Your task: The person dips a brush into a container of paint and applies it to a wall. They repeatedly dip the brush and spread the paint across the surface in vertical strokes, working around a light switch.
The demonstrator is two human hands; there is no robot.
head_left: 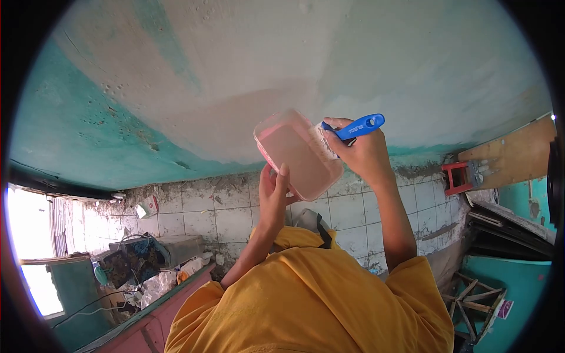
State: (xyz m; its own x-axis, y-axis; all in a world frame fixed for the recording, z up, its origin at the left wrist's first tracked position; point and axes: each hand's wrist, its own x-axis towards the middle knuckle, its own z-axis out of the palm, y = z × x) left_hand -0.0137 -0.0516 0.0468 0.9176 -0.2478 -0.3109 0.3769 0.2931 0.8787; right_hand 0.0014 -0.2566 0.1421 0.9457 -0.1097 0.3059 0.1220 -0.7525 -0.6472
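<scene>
My left hand [276, 191] is closed on the near left edge of a pinkish plastic tub [300, 156], its thumb over the rim. Pale pink-beige paint covers the bottom of the tub. In my right hand [362, 150] is a paintbrush [358, 126] with a blue handle that points up and right. Its bristle end is at the tub's right rim, and my fingers partly cover it. Behind both hands rises a wall [235, 76], turquoise in places and coated with a pale layer over much of its surface.
White floor tiles [200, 197], dirty and spattered, run along the wall's foot. At right stand a red stool [456, 178] and a wooden board [512, 153]. Bags and cloth [141, 259] are piled at lower left beside a pink ledge [159, 326]. A wooden frame [477, 303] leans at lower right.
</scene>
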